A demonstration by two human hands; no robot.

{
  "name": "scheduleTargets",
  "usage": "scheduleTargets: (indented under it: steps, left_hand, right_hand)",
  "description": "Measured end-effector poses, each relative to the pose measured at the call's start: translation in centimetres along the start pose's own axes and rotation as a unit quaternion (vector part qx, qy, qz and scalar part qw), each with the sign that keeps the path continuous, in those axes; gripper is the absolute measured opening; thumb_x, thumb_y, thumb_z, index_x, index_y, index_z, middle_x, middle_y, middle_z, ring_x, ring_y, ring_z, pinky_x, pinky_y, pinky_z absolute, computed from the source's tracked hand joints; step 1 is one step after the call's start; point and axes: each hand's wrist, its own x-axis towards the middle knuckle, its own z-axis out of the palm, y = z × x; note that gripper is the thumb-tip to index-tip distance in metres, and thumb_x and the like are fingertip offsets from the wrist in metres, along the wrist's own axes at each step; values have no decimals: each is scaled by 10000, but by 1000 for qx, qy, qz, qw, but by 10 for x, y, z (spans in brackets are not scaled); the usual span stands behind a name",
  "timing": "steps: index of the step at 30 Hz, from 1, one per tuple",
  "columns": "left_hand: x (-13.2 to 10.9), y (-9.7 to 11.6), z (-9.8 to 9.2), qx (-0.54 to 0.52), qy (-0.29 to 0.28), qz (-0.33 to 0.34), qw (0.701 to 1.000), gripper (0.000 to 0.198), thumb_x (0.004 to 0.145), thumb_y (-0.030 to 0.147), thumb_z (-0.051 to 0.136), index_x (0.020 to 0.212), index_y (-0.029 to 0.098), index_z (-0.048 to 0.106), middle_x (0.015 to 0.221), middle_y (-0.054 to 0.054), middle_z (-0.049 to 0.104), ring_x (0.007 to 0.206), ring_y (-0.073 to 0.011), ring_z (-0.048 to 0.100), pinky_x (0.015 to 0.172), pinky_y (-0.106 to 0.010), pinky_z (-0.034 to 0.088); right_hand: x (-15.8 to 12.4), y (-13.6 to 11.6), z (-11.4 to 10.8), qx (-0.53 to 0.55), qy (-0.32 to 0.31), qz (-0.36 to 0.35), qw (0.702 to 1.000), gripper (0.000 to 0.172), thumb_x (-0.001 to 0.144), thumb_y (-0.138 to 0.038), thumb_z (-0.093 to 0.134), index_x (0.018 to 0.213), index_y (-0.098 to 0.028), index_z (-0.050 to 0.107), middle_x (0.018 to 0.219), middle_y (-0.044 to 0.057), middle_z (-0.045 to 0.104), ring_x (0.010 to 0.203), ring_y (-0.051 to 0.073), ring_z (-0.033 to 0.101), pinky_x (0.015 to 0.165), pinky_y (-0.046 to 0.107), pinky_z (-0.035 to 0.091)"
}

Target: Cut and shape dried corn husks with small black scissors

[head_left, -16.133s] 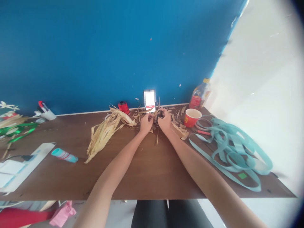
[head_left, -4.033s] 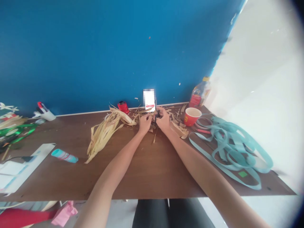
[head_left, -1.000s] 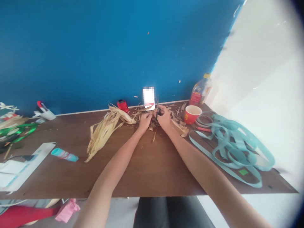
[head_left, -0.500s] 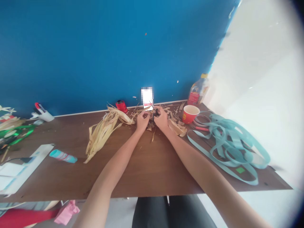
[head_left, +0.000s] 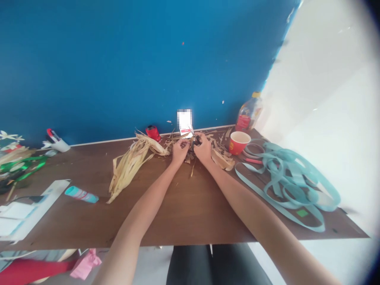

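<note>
My right hand is closed around the dark handles of a pair of scissors, whose thin blades point up and away toward the wall. Close beside it, my left hand pinches a small piece of dried husk; its outline is partly hidden by the fingers. Dry husk scraps lie scattered under and around both hands. To the left, a bundle of long, pale dried corn husks rests on the brown table.
A red paper cup, a plastic bottle and tangled light-blue ribbon occupy the right side. A red object and a bright white card or screen stand by the blue wall. A blue tube and white cup are left.
The whole view has shifted slightly. Both hands stay close together over the scraps, with only small finger movements.
</note>
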Motion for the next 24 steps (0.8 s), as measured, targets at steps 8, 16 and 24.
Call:
scheduleTargets:
  steps: [8, 16, 24]
  left_hand:
    - [-4, 5, 1, -54, 48, -14, 997, 138, 858, 267, 539, 963, 186, 580, 664, 26, 552, 575, -102, 508, 582, -219, 411]
    - [-11, 10, -2, -5, 54, 14, 998, 121, 878, 215, 469, 952, 197, 563, 689, 17, 579, 580, -113, 510, 595, -234, 402]
    - [-17, 19, -4, 60, 38, 54, 996, 144, 863, 195, 465, 955, 212, 575, 765, -8, 630, 693, -145, 592, 690, -259, 439]
  right_hand:
    - [22, -36, -23, -151, -85, 16, 985, 394, 763, -182, 526, 1144, -253, 596, 906, 23, 704, 814, 213, 635, 721, 293, 458]
    - [56, -83, -102, -415, -299, 30, 859, 444, 668, -122, 670, 1086, -272, 685, 1056, 104, 678, 908, 282, 634, 720, 354, 457]
    - [56, -95, -124, -445, -222, 108, 860, 417, 719, -213, 704, 1133, -199, 660, 973, 147, 665, 933, 317, 645, 767, 403, 469]
